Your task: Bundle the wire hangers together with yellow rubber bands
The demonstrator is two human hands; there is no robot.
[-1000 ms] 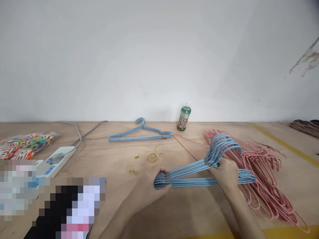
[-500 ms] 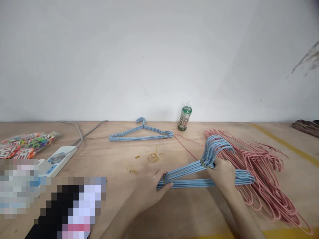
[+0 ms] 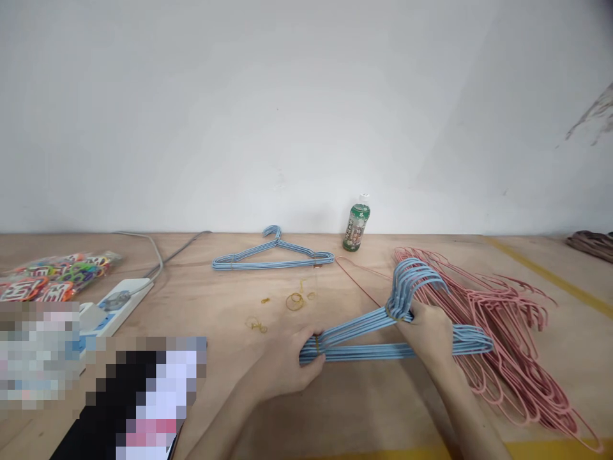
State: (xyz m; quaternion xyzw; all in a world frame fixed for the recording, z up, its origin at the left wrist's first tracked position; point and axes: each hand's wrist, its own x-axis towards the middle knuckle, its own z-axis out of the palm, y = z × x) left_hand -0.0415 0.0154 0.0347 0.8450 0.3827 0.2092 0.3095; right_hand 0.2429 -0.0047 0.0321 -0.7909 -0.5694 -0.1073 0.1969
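A bundle of several blue wire hangers [image 3: 364, 335] lies on the wooden table [image 3: 364, 409] in front of me. My left hand [image 3: 282, 364] is closed around the bundle's left corner, where a yellow rubber band wraps it. My right hand [image 3: 431, 335] grips the neck below the hooks, where another yellow band shows. The hooks curve up and to the right. Loose yellow rubber bands [image 3: 293, 301] lie on the table just beyond my left hand.
A pile of pink wire hangers [image 3: 507, 338] spreads to the right. A second blue hanger bundle [image 3: 272, 255] and a green bottle [image 3: 356, 225] sit near the wall. A white power strip [image 3: 112, 306] and a bag of coloured bands [image 3: 57, 275] lie at the left.
The blue bundle has shifted slightly and its hooks have dropped a little lower. Both hands keep their hold.
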